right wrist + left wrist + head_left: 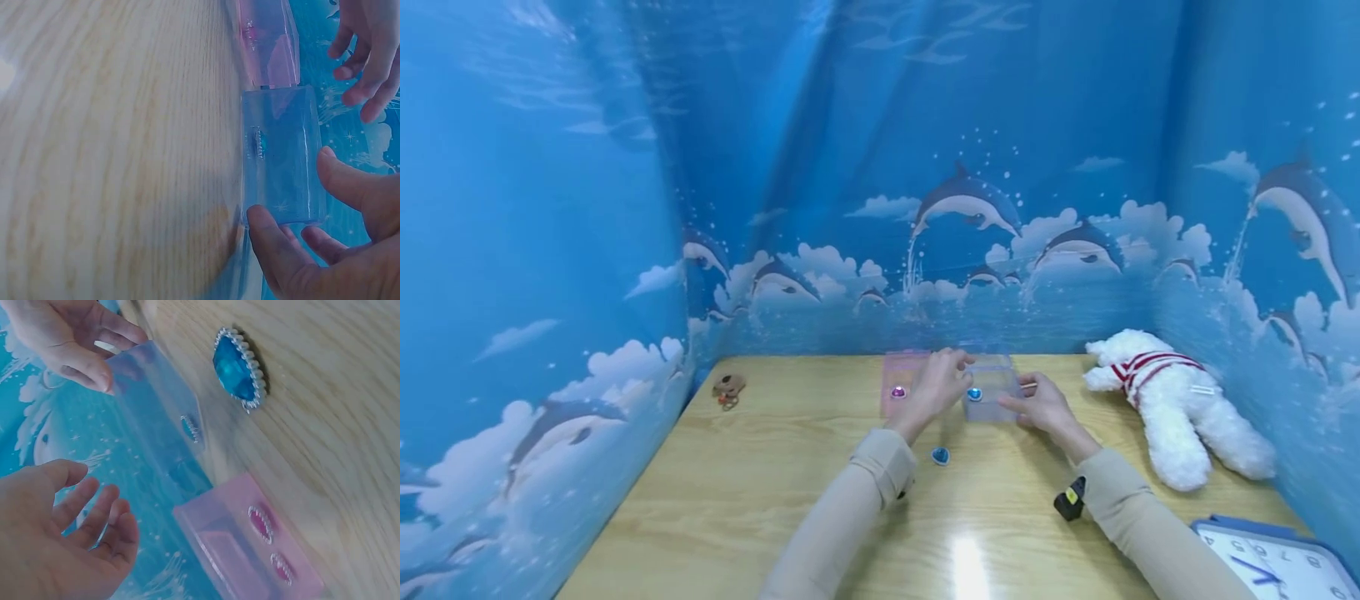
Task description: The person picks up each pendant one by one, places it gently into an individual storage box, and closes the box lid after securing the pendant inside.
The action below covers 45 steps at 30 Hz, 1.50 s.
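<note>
My right hand point(1043, 407) holds the right end of a clear bluish plastic box point(284, 187), thumb and fingers spread around that end. A blue gem with a silvery beaded rim point(974, 393) shows at the box. My left hand point(936, 385) hovers between that box and a clear pink box point(893, 367), fingers loosely bent, nothing in its grasp. In the left wrist view two pink gems point(260, 525) show at the pink box; the head view shows one. A larger-looking blue gem with a beaded rim point(236, 369) lies on the table in front of the boxes.
A white plush toy in a red-striped top point(1180, 400) lies at the right of the wooden table point(760, 483). A blue-framed clock point(1277, 558) is at the near right corner, a small brown figure point(728, 390) at the far left. Dolphin-print curtain point(850, 167) surrounds the table.
</note>
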### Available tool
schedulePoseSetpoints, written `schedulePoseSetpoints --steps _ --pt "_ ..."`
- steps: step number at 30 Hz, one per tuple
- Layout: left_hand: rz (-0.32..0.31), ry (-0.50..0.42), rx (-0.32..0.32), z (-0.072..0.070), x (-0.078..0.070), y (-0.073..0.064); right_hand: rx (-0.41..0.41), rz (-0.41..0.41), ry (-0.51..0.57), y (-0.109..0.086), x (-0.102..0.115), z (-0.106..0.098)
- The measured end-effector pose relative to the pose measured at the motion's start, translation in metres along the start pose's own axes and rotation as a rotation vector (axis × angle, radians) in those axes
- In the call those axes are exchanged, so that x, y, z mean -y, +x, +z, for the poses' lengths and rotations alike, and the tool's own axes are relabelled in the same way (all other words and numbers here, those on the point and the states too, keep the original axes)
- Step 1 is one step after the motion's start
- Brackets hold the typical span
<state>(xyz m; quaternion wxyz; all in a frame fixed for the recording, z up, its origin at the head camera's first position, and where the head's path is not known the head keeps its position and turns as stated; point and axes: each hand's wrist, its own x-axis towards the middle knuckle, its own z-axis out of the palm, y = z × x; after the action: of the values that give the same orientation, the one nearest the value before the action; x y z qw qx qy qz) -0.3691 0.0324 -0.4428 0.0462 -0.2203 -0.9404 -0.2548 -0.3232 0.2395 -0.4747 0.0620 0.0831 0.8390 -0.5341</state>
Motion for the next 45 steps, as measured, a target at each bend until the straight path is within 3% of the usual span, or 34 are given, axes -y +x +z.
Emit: schedulePoseSetpoints --steps 5,9,16,19,23,27,31,39,45 --pt "0.047 -0.015 0.027 -0.011 0.004 -0.016 0.004 -0.008 -0.002 -0.001 -0.001 -0.003" --pt "0.100 -0.003 0.092 -0.016 0.011 -0.030 -0.001 0.001 -0.014 -0.001 0.001 -0.003" --pt "0.082 0.052 0.217 -0.009 0.026 -0.053 0.011 0.003 -0.018 -0.001 0.001 -0.003" --pt "0.128 0.051 0.311 -0.009 0.033 -0.060 0.012 0.003 -0.016 0.000 0.001 -0.002" --pt "0.224 -0.016 0.464 -0.012 0.042 -0.066 0.011 0.004 -0.020 0.002 0.000 -0.002" --pt "0.251 -0.042 0.545 -0.016 0.048 -0.071 0.012 0.014 -0.021 0.003 0.000 -0.001" --pt "0.246 -0.008 0.566 -0.016 0.052 -0.072 0.015 0.029 -0.019 0.003 0.001 -0.002" --pt "0.391 0.214 0.536 -0.008 0.055 -0.070 0.028 0.037 -0.017 0.003 0.002 -0.003" --pt "0.456 0.354 0.502 -0.006 0.052 -0.072 0.023 0.036 -0.019 0.004 0.001 -0.002"
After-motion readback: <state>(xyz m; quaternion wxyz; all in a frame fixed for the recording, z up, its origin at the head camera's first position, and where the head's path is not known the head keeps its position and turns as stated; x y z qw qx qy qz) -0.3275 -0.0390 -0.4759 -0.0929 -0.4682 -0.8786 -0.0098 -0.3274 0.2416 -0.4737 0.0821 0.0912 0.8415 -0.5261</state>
